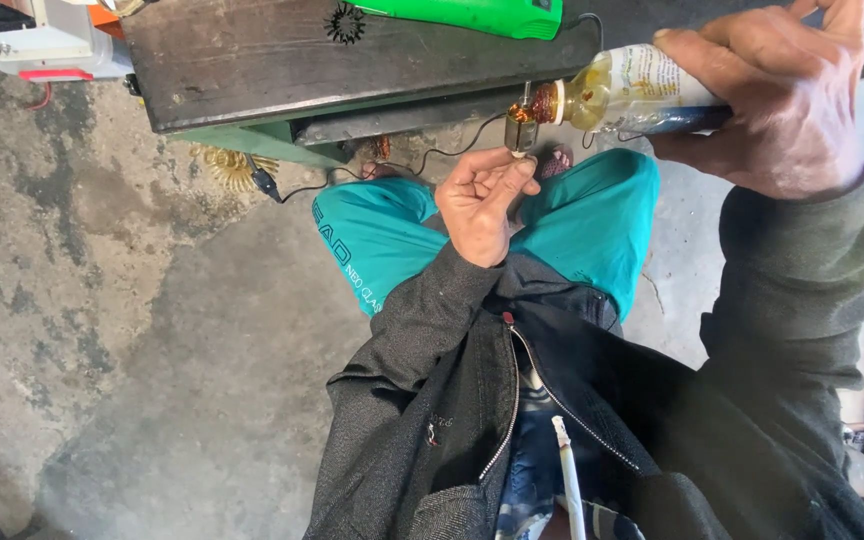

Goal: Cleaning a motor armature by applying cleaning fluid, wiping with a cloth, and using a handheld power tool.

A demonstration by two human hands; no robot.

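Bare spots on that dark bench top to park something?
The dark bench top shows a bare stretch between the white device at its left end and the green tool. Crowded at its front edge: right hand tips a bottle over the small coil in the left hand.

Rough, stained concrete floor [122, 300] fills the left side — grey and patchy in flat daylight. Up top, a dark worn wooden bench [252, 50], a green frame [252, 140] beneath it.
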